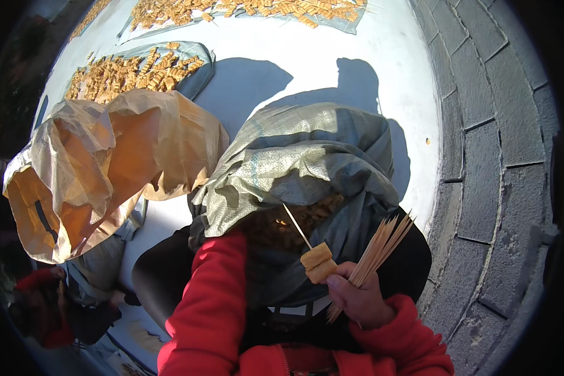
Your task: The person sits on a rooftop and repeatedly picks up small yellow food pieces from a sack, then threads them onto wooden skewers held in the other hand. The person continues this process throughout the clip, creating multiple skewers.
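Note:
My right hand (356, 291) grips a fanned bundle of thin bamboo skewers (379, 249). The same hand also holds one single skewer (297, 227) slanting up and to the left, with two golden-brown rolled food pieces (318, 263) threaded side by side near the fingers. On my lap lies a woven plastic sack (305, 127), its mouth turned towards me. More brown pieces (322, 211) show dimly in the shade inside it. My left arm (216, 282) reaches into the sack's mouth, and the left hand is hidden there.
A large crumpled brown paper bag (136, 145) stands at the left. Beyond it, skewered golden pieces (131, 70) cover a sheet, with another spread (244, 9) farther back. Grey paving blocks (479, 188) run along the right. Another person (61, 305) sits at lower left.

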{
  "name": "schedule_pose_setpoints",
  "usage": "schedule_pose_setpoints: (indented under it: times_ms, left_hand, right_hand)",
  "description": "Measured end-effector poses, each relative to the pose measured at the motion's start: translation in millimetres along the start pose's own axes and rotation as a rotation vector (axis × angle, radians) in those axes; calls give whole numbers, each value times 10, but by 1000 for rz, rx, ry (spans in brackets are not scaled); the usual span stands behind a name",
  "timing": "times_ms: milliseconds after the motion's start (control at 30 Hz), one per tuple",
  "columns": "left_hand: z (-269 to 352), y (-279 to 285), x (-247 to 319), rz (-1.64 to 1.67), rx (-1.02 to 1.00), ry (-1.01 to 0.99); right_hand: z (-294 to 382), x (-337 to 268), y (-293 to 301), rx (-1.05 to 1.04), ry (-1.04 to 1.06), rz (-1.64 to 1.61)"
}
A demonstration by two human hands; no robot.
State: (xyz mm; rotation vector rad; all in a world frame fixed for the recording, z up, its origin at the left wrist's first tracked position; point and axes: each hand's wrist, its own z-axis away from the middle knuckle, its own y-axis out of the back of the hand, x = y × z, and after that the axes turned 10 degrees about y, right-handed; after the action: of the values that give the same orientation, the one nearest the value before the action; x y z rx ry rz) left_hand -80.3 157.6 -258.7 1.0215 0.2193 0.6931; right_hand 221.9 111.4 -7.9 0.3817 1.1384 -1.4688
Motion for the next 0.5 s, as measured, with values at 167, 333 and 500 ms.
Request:
schedule_pose_setpoints:
  times_ms: [167, 333, 500]
  left_hand:
    - [-19, -118, -42, 20, -67, -109]
    - [319, -672, 256, 80, -67, -403]
    - [426, -664, 290, 863, -402, 122]
  right_hand:
    - [4, -16, -17, -8, 5, -7]
    - [-32, -23, -138, -9, 10, 18]
    - [-84, 48, -147, 52, 104, 83]
